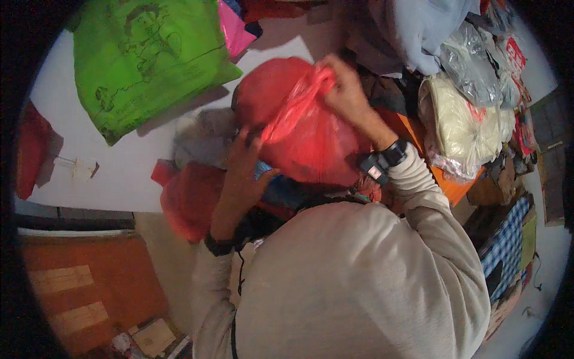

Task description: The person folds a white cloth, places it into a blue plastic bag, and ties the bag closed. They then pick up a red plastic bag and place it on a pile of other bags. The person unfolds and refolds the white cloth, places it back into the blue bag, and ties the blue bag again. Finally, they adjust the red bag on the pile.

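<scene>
A red plastic bag (317, 149), thin and partly see-through, lies bunched in front of my body. My right hand (347, 90) is closed on its gathered top edge and pulls it up toward the far side. At the bag's left side is my left hand (242, 176), its thumb and fingers apart, fingertips by the bag's edge and somewhat blurred. A rounded red bundle (266, 87) sits behind and left of the bag. Below my left thumb some dark blue cloth (278, 194) shows. What the bag holds cannot be made out.
A green printed bag (155, 60) lies on the white table (78, 185) at the far left. Red cloth (188, 197) hangs over the near edge. Cream plastic-wrapped packages (460, 119) and grey cloth (418, 30) are piled right. An orange-brown cabinet (95, 287) stands lower left.
</scene>
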### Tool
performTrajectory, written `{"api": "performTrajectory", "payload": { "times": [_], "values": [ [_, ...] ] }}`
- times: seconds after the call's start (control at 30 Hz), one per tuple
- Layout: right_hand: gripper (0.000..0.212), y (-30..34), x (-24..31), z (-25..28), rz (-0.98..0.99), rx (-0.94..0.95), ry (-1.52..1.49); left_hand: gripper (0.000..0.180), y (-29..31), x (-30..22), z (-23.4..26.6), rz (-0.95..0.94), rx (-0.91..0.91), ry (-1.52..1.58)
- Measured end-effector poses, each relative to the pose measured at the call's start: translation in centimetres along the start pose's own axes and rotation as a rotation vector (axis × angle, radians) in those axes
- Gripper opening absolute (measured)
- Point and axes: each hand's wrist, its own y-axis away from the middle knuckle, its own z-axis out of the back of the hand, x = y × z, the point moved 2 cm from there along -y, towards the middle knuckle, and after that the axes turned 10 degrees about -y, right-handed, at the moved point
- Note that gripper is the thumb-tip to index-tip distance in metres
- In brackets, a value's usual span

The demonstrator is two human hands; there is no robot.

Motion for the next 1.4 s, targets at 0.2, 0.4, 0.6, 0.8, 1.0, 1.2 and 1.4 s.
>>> {"api": "performTrajectory", "payload": {
  "times": [0.2, 0.4, 0.6, 0.8, 1.0, 1.2, 1.4],
  "values": [
    [0.029, -6.0, -0.2, 5.5, 0.148, -0.213, 0.022, 0.080, -6.2, -1.1, -1.1, -0.212, -0.130, 0.195],
    [0.041, -3.7, -8.3, 6.8, 0.181, -0.235, 0.554, 0.083, -12.8, -0.1, -7.7, -0.209, 0.197, 0.082],
    [0.064, 0.8, -17.3, 6.4, -0.189, 0.053, 0.504, 0.095, -14.3, 0.0, -14.1, -0.092, 0.422, 0.038],
    [0.064, 0.3, -17.3, 5.1, -0.294, -0.004, 0.517, 0.105, -15.1, 0.3, -16.3, -0.019, 0.398, 0.022],
    [0.062, -1.3, -18.3, 3.4, -0.468, 0.085, 0.452, 0.097, -17.6, 2.5, -19.1, 0.015, 0.404, 0.097],
    [0.069, -1.3, -19.4, 3.6, -0.500, 0.114, 0.608, 0.088, -16.3, 1.6, -18.4, -0.043, 0.156, 0.001],
    [0.072, -2.1, -18.5, 5.5, -0.373, 0.296, 0.492, 0.076, -11.4, 1.3, -11.4, -0.156, 0.387, 0.105]
  ]
}}
